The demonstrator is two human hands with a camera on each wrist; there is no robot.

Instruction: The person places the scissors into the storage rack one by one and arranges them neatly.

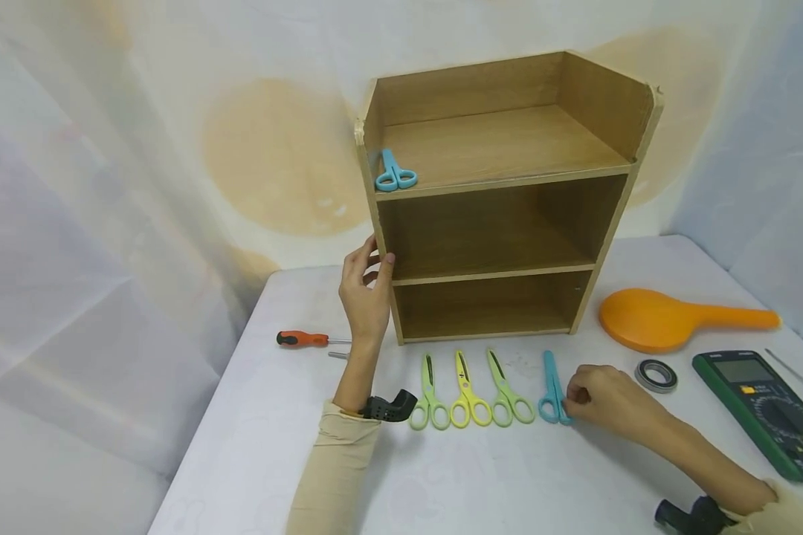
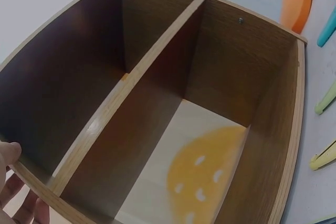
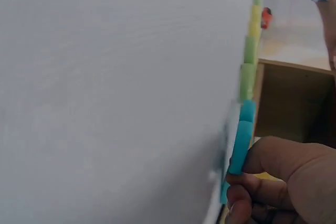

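A wooden shelf unit [image 1: 502, 215] with three levels stands on the white table [image 1: 241, 446]. My left hand [image 1: 378, 264] grips its left side panel, thumb on the front edge. The left wrist view looks into the shelf's [image 2: 157, 77] bare lower compartments. One pair of blue scissors [image 1: 395, 172] lies on the top level. In front of the shelf lie a light green [image 1: 430, 397], a yellow [image 1: 468, 397], a green [image 1: 508, 394] and a blue pair of scissors [image 1: 552, 394] in a row. My right hand [image 1: 571, 401] pinches the blue pair's handle [image 3: 241, 140], which still lies on the table.
An orange-handled screwdriver [image 1: 304, 339] lies left of the shelf. To the right are an orange paddle-shaped object [image 1: 669, 319], a metal bearing ring [image 1: 656, 375], a green multimeter [image 1: 769, 412] and a thin metal rod [image 1: 796, 375]. A pale curtain hangs behind the table.
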